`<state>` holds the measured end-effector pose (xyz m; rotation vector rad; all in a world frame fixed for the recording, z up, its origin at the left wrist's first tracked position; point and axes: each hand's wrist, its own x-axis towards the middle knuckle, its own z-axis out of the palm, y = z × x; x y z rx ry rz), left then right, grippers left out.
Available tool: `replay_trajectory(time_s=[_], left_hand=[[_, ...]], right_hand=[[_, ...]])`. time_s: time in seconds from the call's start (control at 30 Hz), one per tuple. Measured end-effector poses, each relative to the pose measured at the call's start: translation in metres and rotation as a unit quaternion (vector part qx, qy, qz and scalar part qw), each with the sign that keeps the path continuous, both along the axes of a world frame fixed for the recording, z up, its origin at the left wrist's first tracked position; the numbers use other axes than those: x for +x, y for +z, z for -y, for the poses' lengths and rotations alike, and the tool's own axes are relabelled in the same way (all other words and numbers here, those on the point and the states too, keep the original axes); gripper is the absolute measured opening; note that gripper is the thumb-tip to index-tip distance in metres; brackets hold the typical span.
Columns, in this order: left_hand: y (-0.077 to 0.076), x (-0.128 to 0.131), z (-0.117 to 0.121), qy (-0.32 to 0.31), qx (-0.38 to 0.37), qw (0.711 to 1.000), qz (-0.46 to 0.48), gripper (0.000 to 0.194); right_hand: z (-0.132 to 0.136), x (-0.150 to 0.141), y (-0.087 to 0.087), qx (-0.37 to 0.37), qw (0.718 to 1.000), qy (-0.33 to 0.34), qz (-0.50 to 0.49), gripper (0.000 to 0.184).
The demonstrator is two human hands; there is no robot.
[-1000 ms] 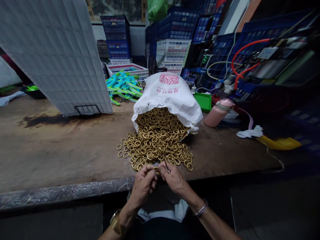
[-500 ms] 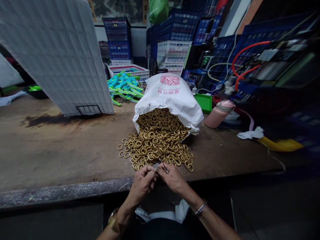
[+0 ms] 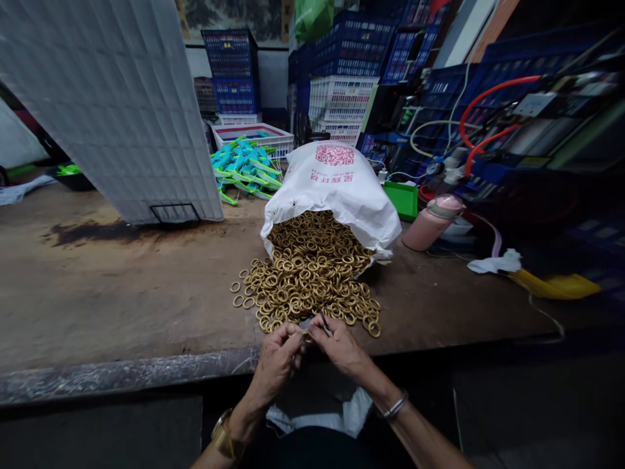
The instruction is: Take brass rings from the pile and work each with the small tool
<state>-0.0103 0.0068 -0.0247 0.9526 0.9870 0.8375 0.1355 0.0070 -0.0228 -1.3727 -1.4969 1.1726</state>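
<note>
Left hand (image 3: 280, 355) pinches a gold ring (image 3: 306, 336); right hand (image 3: 340, 346) grips a slim dark tool (image 3: 325, 324) (type unclear) beside it, before the heaped loose rings (image 3: 305, 286).

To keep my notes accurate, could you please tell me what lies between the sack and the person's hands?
In the head view, a heap of gold rings lies between the sack and the left hand and right hand.
</note>
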Motion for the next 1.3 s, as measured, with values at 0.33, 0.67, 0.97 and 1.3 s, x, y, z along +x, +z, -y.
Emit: replay_trajectory(time_s=[0.33,0.67,0.97,1.3], left_hand=[[-0.002,0.003,0.002,0.035,-0.106,0.981,0.158,0.028],[0.003,0.002,-0.002,0.017,-0.122,0.98,0.155,0.031],[0.011,-0.003,-0.012,-0.046,-0.102,0.99,0.089,0.029],[0.011,0.007,-0.009,-0.024,0.007,0.999,0.041,0.032]], right_hand=[[0.004,0.001,-0.003,-0.064,0.993,-0.011,-0.095,0.028],[0.0,0.001,0.009,0.027,1.0,0.002,0.012,0.031],[-0.003,0.006,0.013,0.081,0.99,0.054,0.101,0.026],[-0.011,0.006,0.019,0.03,0.996,0.01,0.084,0.029]])
